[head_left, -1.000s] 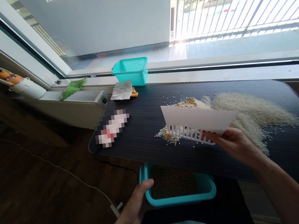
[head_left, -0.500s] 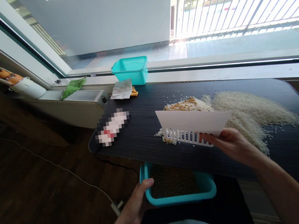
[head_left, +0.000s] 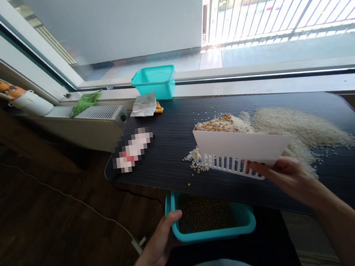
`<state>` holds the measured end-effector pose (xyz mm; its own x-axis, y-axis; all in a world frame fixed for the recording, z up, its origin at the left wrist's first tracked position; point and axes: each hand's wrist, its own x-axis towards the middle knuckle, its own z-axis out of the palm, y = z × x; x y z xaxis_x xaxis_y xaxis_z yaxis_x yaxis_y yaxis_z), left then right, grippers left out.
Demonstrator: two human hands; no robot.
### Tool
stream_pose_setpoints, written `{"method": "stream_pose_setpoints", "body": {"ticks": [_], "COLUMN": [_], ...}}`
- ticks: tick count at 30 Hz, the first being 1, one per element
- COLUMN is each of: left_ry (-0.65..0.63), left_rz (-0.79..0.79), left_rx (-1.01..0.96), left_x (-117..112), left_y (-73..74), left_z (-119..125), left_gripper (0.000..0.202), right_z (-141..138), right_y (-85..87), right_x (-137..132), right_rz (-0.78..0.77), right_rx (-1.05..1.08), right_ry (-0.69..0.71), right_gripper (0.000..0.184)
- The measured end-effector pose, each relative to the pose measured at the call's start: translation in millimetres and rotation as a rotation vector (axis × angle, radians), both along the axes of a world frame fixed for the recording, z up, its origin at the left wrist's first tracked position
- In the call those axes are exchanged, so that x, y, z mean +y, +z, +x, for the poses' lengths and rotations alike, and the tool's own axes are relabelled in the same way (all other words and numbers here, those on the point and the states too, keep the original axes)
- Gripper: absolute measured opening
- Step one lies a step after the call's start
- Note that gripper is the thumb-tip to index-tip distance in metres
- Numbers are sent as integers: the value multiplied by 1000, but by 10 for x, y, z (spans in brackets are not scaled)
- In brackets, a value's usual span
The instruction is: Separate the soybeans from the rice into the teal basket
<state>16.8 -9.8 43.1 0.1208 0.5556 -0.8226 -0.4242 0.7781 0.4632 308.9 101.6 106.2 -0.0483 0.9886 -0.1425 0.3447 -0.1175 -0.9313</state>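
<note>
My right hand (head_left: 286, 176) grips a white slotted plastic scoop (head_left: 242, 144) by its lower right corner, holding it tilted over the table. Behind the scoop lies a pile of white rice-like grains mixed with yellow peas (head_left: 217, 123), partly hidden by it. A larger heap of white grains (head_left: 294, 124) spreads to the right. Below the table edge, my left hand (head_left: 163, 239) holds the left side of a turquoise tub (head_left: 215, 234), thumb over the rim. Many round pea-like pieces (head_left: 204, 212) fill it, dim in shadow. A lone yellow pea (head_left: 189, 184) sits near the table's front edge.
The dark table (head_left: 164, 156) bears a blurred-out pale object (head_left: 134, 150) at left. Another turquoise tub (head_left: 157, 83) stands by the window, behind a paper packet (head_left: 143, 105). A green cloth (head_left: 86, 102) lies on the radiator (head_left: 99, 113), beside a white container (head_left: 31, 102).
My right hand and the scoop have shifted right and slightly towards me. More of the small scatter of grains at the left shows, and a lone pea appears near the front edge.
</note>
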Motion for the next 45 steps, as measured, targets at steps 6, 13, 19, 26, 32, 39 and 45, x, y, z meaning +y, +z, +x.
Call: {"method": "stream_pose_setpoints", "body": {"ticks": [6, 13, 19, 26, 32, 39, 45], "left_ry": [-8, -2, -17, -24, -23, -20, -28], "left_rz": [1, 4, 6, 7, 11, 4, 8], "left_rx": [-16, -14, -6, 9, -2, 11, 18], "left_x": [6, 1, -1, 4, 9, -2, 17], "left_y": [9, 6, -10, 15, 18, 3, 15], "left_z": [-4, -4, -10, -13, -11, -23, -25], "left_gripper": [58, 57, 56, 55, 56, 53, 56], "right_z": [-20, -49, -55, -52, -104, -174, -143], "right_y": [25, 55, 1, -21, -5, -58, -5], "right_x": [5, 0, 14, -17, 0, 23, -42], "right_rz": [17, 1, 11, -11, 38, 17, 6], "right_rx": [-3, 24, 6, -19, 2, -5, 12], "right_ry": [-25, 22, 33, 122, 77, 166, 135], "right_gripper": [49, 43, 40, 36, 34, 31, 29]}}
